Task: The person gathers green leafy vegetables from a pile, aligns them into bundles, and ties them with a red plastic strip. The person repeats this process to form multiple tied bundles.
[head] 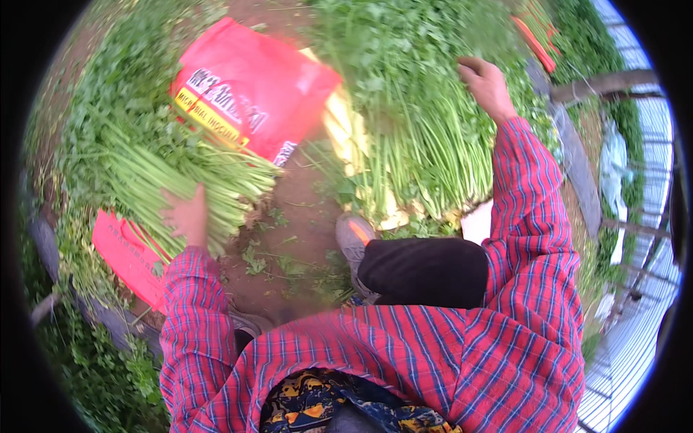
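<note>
My left hand (187, 215) rests with spread fingers on a pile of green leafy stalks (157, 162) that look like celery, their root ends towards the middle. My right hand (484, 86) is above the leafy part of a second, larger pile of stalks (438, 146), its fingers curled; whether it grips anything cannot be told. A red printed plastic sack (260, 70) lies at the leafy upper edge of the left pile, partly under its stalks. Beneath the left pile another red sack (127, 260) shows. Pale yellow material (346, 135) lies along the larger pile's left side.
Bare soil (298, 211) with scattered leaves runs between the piles, with my shoe (354, 243) beside the right one. Wooden poles (601, 86) and dark sheeting (579, 168) stand or lie at the right. More stalks on a red sack (536, 43) lie at upper right.
</note>
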### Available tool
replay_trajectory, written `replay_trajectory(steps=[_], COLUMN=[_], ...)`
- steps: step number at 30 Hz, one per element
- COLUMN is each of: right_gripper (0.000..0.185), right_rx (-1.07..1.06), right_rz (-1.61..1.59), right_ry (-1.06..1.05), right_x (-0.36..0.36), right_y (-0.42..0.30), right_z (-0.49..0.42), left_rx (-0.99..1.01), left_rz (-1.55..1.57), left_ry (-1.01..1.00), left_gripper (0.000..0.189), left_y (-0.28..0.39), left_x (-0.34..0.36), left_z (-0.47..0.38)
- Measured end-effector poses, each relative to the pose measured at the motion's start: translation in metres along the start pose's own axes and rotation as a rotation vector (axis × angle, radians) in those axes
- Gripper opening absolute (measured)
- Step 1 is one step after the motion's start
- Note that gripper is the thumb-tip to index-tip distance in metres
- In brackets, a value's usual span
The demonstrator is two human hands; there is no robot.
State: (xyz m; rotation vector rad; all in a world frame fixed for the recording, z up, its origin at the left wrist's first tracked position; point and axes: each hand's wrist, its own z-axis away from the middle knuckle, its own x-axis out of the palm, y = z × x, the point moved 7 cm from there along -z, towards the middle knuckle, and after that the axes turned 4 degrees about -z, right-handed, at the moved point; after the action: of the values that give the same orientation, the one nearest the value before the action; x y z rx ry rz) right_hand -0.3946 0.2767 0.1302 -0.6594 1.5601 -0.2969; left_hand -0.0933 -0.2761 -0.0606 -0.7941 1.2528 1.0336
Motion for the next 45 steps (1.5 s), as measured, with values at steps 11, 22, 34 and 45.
replay_trajectory(steps=[11,22,34,45], right_gripper=[0.025,0.03,0.022,0.057], right_rx=[0.613,0.351,0.227,0.643], right_rz=[-0.032,0.377,-0.103,-0.253], right_ry=[0.062,-0.12,-0.236,0.362], right_x=[0.017,0.096,0.234,0.109], right_y=[0.261,0.186,0.031,0.12], right_z=[0.327,0.228,0.25,0.227], left_rx=[-0.015,0.372,0.638,0.448], left_rz=[-0.045,0.306,0.446,0.483], left_ry=[0.051,-0.026,-0.48,-0.61], left_gripper=[0.118,0.089,0.077,0.069], left_y=[0.008,0.004,0.095,0.042], left_x=[-0.019,-0.08,-0.054,-0.005], left_z=[-0.023,0.068,0.192,0.163])
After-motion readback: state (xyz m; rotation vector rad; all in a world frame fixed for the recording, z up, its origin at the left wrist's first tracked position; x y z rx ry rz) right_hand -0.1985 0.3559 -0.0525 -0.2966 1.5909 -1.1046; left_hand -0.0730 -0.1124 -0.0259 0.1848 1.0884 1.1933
